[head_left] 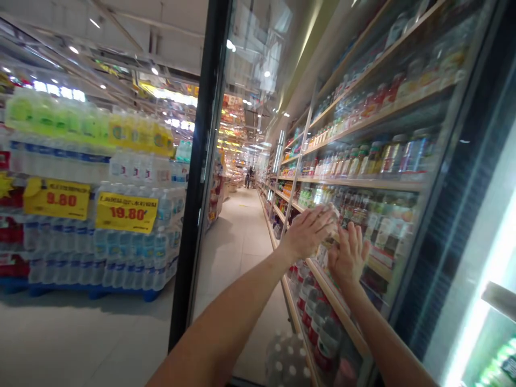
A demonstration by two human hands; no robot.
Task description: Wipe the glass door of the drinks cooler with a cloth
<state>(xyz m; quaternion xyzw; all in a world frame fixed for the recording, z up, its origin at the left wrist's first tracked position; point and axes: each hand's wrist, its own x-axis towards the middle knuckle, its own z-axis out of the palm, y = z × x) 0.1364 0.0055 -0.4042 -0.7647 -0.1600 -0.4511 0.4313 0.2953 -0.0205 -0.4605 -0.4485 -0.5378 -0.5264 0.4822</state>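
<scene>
My left hand (308, 234) reaches out with its fingers long and close together, over a crumpled whitish cloth (332, 210) at the door glass. Only part of the cloth shows past the fingertips; the rest is hidden beneath them. Just to its right, my right hand (350, 255) is raised with fingers apart and palm towards the glass, holding nothing that I can see. Whether it touches the pane is not clear. Both hands are in front of the glass door (245, 236), which stands swung out in a dark frame (197, 177).
Bottle-lined shelves (363, 129) show in the glass at the right. A lit cooler interior (479, 322) is at the far right edge. Stacked water bottles (133, 269) with yellow price signs (127, 212) stand on a blue pallet (97, 292) at left. A distant person (249, 176) is down the aisle.
</scene>
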